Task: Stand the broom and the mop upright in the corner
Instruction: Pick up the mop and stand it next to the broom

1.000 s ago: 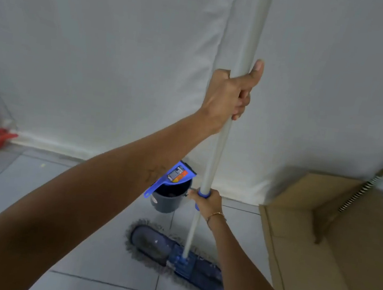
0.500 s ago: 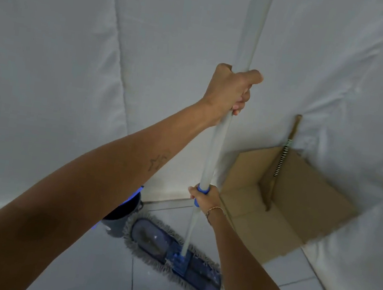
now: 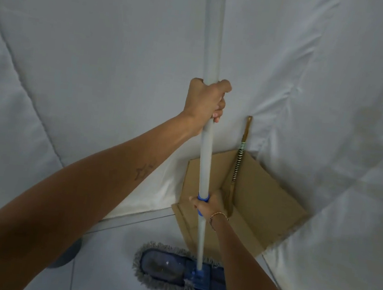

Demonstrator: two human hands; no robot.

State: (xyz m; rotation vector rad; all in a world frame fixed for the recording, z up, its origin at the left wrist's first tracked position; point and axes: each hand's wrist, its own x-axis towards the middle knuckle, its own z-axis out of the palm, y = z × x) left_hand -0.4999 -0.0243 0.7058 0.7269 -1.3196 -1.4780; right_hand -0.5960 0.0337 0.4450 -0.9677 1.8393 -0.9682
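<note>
head view: the left hand is wrapped tight high on the mop pole, the right hand closed round it low at the blue collar. the pole's long axis runs near upright, its flat fringed pad on the tiled floor. the corner lies ahead and right, where the broom already leans in a cardboard box. smooth pale pole, draped white cloth walls.
</note>
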